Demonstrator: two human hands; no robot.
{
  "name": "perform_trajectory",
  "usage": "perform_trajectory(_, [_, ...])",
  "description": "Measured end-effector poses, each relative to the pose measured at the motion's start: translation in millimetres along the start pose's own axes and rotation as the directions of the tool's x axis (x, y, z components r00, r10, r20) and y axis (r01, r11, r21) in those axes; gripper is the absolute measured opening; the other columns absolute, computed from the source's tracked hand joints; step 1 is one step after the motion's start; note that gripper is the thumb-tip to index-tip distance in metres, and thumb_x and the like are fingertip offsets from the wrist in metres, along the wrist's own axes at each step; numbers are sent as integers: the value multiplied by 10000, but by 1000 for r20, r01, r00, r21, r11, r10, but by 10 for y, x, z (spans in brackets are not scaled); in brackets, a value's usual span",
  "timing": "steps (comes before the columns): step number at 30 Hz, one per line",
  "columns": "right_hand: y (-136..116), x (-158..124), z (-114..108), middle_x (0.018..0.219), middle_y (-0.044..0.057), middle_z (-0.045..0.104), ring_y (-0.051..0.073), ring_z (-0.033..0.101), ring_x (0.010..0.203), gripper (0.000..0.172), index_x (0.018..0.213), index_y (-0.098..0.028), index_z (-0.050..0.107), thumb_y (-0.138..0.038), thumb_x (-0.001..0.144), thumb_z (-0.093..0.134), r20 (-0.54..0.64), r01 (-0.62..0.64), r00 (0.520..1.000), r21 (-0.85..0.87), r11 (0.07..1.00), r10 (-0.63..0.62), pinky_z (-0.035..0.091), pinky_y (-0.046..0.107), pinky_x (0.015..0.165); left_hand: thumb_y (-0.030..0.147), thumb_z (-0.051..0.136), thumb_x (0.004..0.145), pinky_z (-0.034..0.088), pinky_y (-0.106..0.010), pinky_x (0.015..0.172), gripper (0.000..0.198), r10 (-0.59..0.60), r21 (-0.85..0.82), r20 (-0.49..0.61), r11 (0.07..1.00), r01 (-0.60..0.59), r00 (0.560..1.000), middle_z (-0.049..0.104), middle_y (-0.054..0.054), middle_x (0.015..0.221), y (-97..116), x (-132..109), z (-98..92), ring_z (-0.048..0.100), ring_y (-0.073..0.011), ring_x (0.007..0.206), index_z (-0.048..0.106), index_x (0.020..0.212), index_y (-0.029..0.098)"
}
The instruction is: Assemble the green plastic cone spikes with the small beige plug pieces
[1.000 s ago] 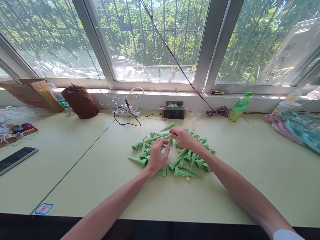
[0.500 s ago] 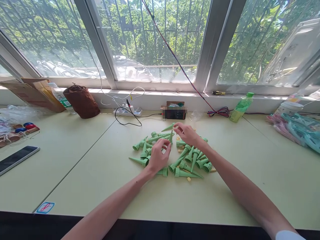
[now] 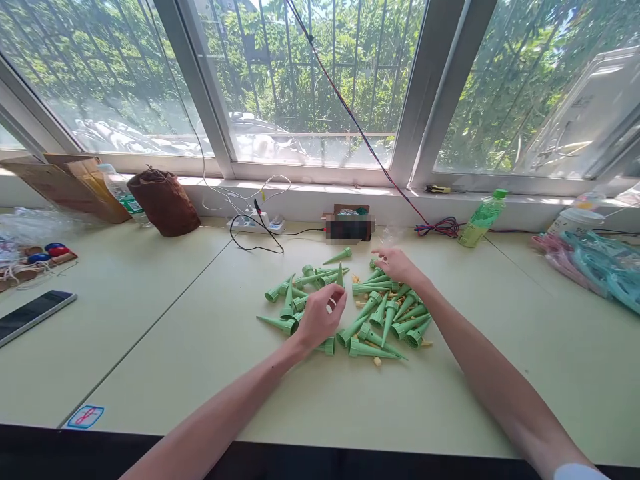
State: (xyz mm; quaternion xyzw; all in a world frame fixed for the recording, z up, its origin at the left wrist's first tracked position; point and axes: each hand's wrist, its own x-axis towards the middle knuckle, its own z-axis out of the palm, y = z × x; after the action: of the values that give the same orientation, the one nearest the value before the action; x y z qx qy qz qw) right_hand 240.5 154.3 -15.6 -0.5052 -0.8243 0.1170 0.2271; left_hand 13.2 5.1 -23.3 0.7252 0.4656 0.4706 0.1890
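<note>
My left hand (image 3: 323,313) pinches a green plastic watering spike (image 3: 341,275) between thumb and fingertips, its pointed end up. Over the back right of the heap is my right hand (image 3: 396,265), its fingers stretched out above a green spike (image 3: 376,272); its fingertips are partly hidden. Many similar green spikes (image 3: 387,317) lie heaped on the right, with small yellowish pieces among them. More spikes (image 3: 289,300) lie around and behind my left hand. One lone spike (image 3: 338,256) rests farther back, and a small yellowish piece (image 3: 377,362) lies at the front.
The pale table (image 3: 200,373) carries a phone (image 3: 37,317) on the left. Along the window wall stand a brown bag (image 3: 164,203), a power strip (image 3: 250,223) with cables, a dark device (image 3: 349,229) and a green bottle (image 3: 483,219). Plastic bags (image 3: 595,263) lie at right.
My right hand has moved right, away from the upright spike's tip, to the back right of the heap. My left hand still holds its spike, slightly lower.
</note>
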Motion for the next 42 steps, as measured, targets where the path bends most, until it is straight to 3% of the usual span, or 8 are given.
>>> perform_trajectory(5, [-18, 18, 123, 1133, 144, 719, 259, 648, 1058, 298, 1167, -164, 709, -168, 888, 605, 21, 2, 1000, -13, 1000, -2, 453, 381, 974, 277, 517, 939, 497, -246, 605, 150, -1, 9, 2, 1000, 1, 1000, 652, -11, 761, -22, 1, 8, 602, -133, 674, 601, 847, 193])
perform_trajectory(18, [-89, -22, 131, 950, 82, 729, 203, 646, 870, 233, 1036, -150, 713, -134, 820, 628, 10, 21, 1000, 70, 997, -22, 479, 327, 852, 274, 503, 944, 483, -242, 584, 177, 9, 20, 42, 1000, -10, 999, 643, -11, 737, -12, 1, -1, 590, -133, 659, 601, 823, 190])
perform_trajectory(30, [-200, -46, 68, 874, 48, 703, 185, 605, 799, 164, 945, -173, 687, -196, 797, 619, -127, 82, 990, 176, 981, -59, 458, 308, 767, 268, 503, 944, 474, -238, 574, 170, 0, 35, 54, 999, -2, 999, 639, -8, 735, -11, 3, -6, 588, -132, 655, 594, 823, 192])
perform_trajectory(37, [-452, -89, -236, 883, 49, 705, 191, 620, 791, 119, 915, -185, 657, -249, 820, 624, -360, 190, 928, 228, 955, -99, 478, 331, 783, 275, 515, 942, 475, -227, 571, 128, -13, 4, 21, 1000, 13, 1000, 638, -10, 759, -7, 10, -13, 594, -130, 675, 587, 872, 196])
perform_trajectory(39, [-598, -147, -355, 893, 50, 711, 186, 635, 778, 128, 893, -188, 658, -285, 810, 661, -365, 191, 927, 274, 942, -82, 494, 328, 778, 278, 534, 932, 480, -220, 559, 89, -25, -12, -1, 1000, 25, 1000, 636, -8, 770, -2, 11, -13, 603, -128, 675, 578, 951, 203])
perform_trajectory(42, [-820, -257, -456, 790, 39, 707, 175, 650, 704, 204, 813, -183, 658, -379, 793, 709, -228, 146, 972, 399, 905, -57, 506, 295, 686, 280, 573, 912, 498, -215, 559, 195, -32, -41, -18, 999, 31, 999, 628, -3, 800, 3, 10, -15, 620, -127, 681, 535, 1092, 217])
